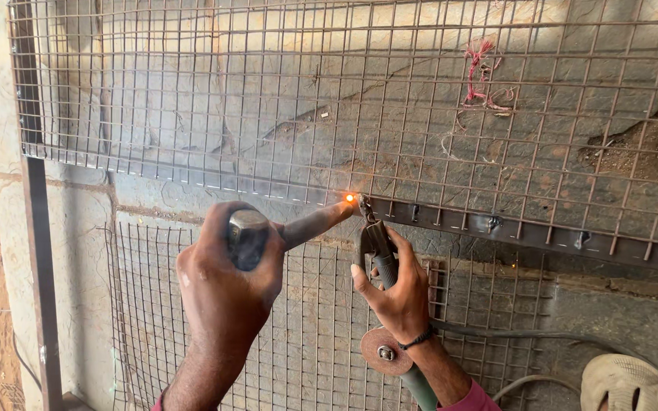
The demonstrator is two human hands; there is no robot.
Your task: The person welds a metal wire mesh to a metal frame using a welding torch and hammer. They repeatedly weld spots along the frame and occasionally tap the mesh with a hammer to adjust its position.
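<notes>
My left hand point(226, 285) is closed around a thick metal tool point(248, 236). Its rod point(315, 222) reaches up and right to a glowing orange tip point(349, 198). The tip touches the spot where the wire mesh panel point(283, 114) meets a flat steel bar point(542, 232). My right hand point(399, 293) grips dark pliers point(375, 237) whose jaws pinch a mesh wire right beside the glow. A black band sits on that wrist.
A second mesh panel point(154, 320) lies lower down, under my arms. A round grinder disc point(384, 352) on a green body sits under my right wrist. Grey cables point(512, 335) run right, red thread point(481, 76) hangs in the mesh, and a white rounded object point(627, 384) sits at bottom right. A vertical steel bar point(39, 266) stands at left.
</notes>
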